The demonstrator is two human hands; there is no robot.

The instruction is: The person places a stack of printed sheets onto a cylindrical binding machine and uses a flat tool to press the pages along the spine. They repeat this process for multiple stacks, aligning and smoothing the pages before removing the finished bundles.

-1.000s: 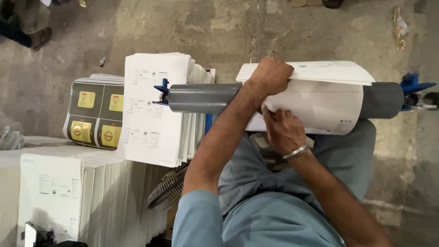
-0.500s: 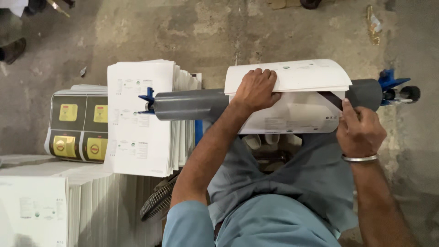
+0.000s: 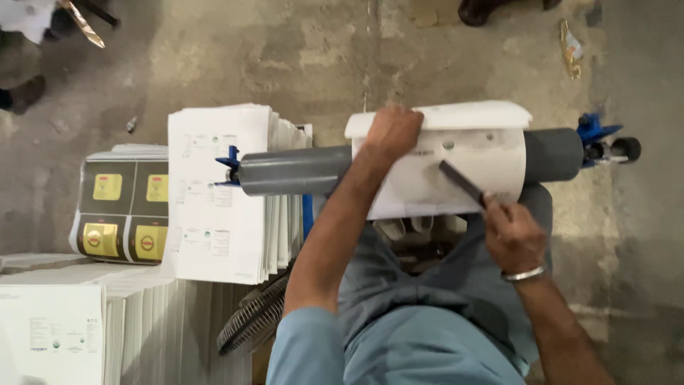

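My left hand (image 3: 393,132) presses down, fingers curled, on the white sheet (image 3: 456,167) wrapped over the grey pipe (image 3: 292,170), which lies level across my lap above the concrete floor (image 3: 285,57). The sheet is pale with small print and two dots, its top edge lifting off the pipe. My right hand (image 3: 511,235) is closed around a dark flat blade (image 3: 462,183) laid slantwise on the sheet. The sheet covers the pipe's middle; the blade's handle is lost in my fist. Blue fittings (image 3: 595,135) cap the right end.

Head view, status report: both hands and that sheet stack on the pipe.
Left hand pressing white sheet stack onto grey pipe. Right hand holds dark flat tool against sheets. Nothing in the way.
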